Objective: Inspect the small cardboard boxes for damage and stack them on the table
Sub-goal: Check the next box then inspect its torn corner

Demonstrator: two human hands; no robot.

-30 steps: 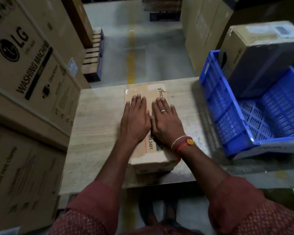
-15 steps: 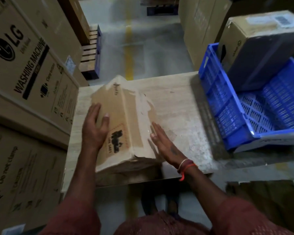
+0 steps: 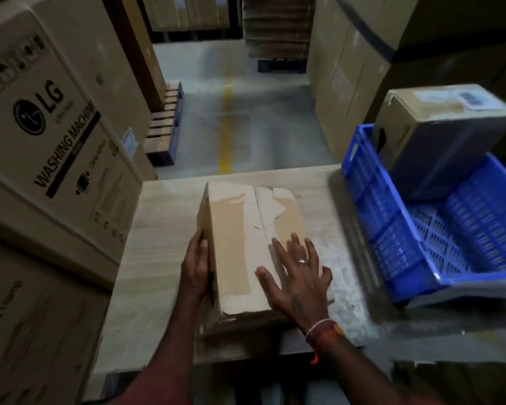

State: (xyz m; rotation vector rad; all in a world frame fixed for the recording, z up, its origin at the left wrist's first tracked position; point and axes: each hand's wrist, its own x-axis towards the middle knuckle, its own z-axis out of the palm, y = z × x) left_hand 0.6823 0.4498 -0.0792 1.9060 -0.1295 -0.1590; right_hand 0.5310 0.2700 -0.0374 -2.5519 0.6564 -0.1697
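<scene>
A small brown cardboard box (image 3: 240, 238) lies on the pale wooden table (image 3: 164, 258), its taped face up with torn tape and ragged paper near the far end. My left hand (image 3: 196, 270) presses flat against the box's left side. My right hand (image 3: 295, 276) rests with spread fingers on the top face near its right edge; a ring and wrist threads show. A second small cardboard box (image 3: 438, 133) with a barcode label leans tilted in the blue crate.
The blue plastic crate (image 3: 392, 229) stands on the table's right side. Large washing-machine cartons (image 3: 50, 135) are stacked close on the left. Beyond the table lie a grey floor with a yellow line (image 3: 225, 124), a pallet (image 3: 165, 124) and more cartons.
The box has been rolled over from lying label-up, through a tilt, to its taped face up. My left hand moved to its left side, my right hand onto the top.
</scene>
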